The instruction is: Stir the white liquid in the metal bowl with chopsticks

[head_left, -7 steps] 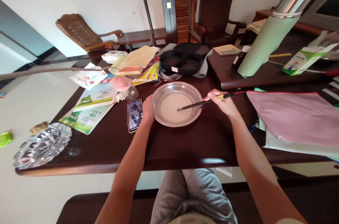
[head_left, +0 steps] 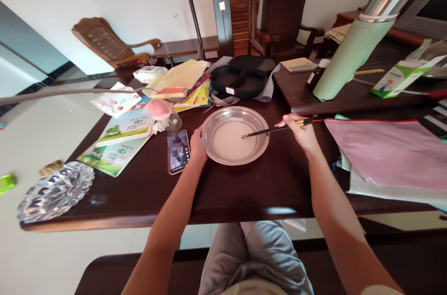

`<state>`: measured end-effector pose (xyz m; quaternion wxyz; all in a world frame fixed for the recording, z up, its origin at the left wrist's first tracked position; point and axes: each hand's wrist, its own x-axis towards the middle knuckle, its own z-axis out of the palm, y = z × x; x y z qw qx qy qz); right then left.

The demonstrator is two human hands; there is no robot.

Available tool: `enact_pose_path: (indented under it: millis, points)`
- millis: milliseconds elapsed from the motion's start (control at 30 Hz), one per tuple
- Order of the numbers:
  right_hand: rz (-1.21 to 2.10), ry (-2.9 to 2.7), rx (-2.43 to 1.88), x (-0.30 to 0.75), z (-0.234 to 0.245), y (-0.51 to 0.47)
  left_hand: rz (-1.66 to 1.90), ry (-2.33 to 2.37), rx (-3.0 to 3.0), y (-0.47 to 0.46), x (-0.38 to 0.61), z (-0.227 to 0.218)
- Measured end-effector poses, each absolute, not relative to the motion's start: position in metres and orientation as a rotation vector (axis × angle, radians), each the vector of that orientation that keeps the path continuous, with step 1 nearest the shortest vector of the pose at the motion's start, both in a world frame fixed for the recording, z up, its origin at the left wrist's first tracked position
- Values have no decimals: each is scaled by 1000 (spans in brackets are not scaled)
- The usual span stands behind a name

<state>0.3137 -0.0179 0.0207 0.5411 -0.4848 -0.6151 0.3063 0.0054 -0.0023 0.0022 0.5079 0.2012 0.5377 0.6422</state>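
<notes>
A shallow metal basin (head_left: 211, 146) with a pale milky liquid stands on the dark wooden table (head_left: 244, 188). My left hand (head_left: 197, 146) grips the basin's left rim, fingers curled on it. My right hand (head_left: 302, 131) is closed on a pair of dark chopsticks (head_left: 270, 130), held nearly level, with their tips in or just over the liquid right of the basin's middle. A phone (head_left: 179, 151) with a lit screen lies just left of my left hand.
Books and leaflets (head_left: 122, 139), a pink bottle (head_left: 162, 113) and a black compartment tray (head_left: 240, 82) crowd the far side. A green thermos (head_left: 352, 48) and pink folder (head_left: 387, 153) are at right. A glass ashtray (head_left: 56, 190) sits at the left corner. Chairs stand behind.
The chopstick tips have shifted right and slightly up in the basin, and my right hand has moved right with them. My left hand stays on the rim.
</notes>
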Motion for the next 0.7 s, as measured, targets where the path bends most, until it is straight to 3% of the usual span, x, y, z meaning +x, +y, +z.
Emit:
enact_pose_path:
  millis: [167,400,567,700]
  points:
    - [863,-1529,-1088,308,19,-19,1527,1297,351,-7,15,10]
    - [685,-1442,-1169,315,22,-17,1541,1271,329,-8,17,12]
    - [844,-1514,-1111,312,23,-19,1535,1276,314,-8,18,14]
    - [788,-1596,-1110,307,21,-18,1536,1303,322,-8,17,14]
